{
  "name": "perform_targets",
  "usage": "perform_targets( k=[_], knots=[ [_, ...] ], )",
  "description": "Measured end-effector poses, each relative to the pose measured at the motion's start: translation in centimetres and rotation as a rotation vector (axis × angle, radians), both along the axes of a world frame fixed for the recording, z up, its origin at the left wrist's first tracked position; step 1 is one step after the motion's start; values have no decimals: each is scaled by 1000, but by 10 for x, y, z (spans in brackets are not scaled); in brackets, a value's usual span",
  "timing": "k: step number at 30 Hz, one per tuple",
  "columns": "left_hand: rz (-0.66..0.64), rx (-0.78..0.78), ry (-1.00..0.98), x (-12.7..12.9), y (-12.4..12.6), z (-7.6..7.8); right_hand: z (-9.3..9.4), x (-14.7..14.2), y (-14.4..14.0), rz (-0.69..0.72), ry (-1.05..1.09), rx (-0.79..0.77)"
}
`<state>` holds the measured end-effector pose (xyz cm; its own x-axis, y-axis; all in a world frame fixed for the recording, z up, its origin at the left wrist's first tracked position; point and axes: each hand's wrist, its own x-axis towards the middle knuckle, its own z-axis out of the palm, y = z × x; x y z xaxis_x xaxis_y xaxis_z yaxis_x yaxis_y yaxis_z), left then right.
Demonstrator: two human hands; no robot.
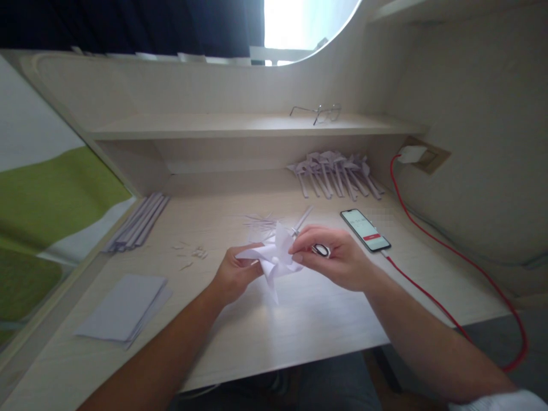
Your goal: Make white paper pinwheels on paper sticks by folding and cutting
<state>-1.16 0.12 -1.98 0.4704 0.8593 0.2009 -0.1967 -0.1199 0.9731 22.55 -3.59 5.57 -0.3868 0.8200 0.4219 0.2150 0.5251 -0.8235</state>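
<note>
A white paper pinwheel (274, 258) is held up over the front middle of the desk, its folded blades facing me. My left hand (237, 277) is closed on its left side, some fingers hidden behind the paper. The thumb and fingertips of my right hand (327, 254) pinch near its centre from the right. A dark-rimmed loop, seemingly a scissors handle (321, 250), shows within my right hand; the rest of it is mostly hidden. Just behind the pinwheel, thin paper strips (263, 220) and a pale stick (305, 216) are partly covered.
Finished pinwheels (334, 171) lie in a row at the back right. Paper sticks (139, 222) are stacked at left, with paper sheets (122, 308) nearer me. Small pale pieces (199, 252) lie between. A phone (365, 230) charges by a red cable (428, 299). Glasses (321, 113) rest on the shelf.
</note>
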Motion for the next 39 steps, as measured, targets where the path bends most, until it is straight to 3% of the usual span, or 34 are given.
perform_targets(
  k=[5, 16, 24, 39],
  knots=[
    [0, 37, 2, -1, -1, 1, 2, -10, -1, -49, -77, 106],
    [22, 108, 16, 2, -6, 12, -5, -14, -4, -129, -24, 23],
    [112, 99, 29, -1, -3, 4, -12, -16, -3, -254, 25, 53],
    [261, 338, 119, 3, -7, 13, -14, -19, -3, -249, -23, 240]
  ],
)
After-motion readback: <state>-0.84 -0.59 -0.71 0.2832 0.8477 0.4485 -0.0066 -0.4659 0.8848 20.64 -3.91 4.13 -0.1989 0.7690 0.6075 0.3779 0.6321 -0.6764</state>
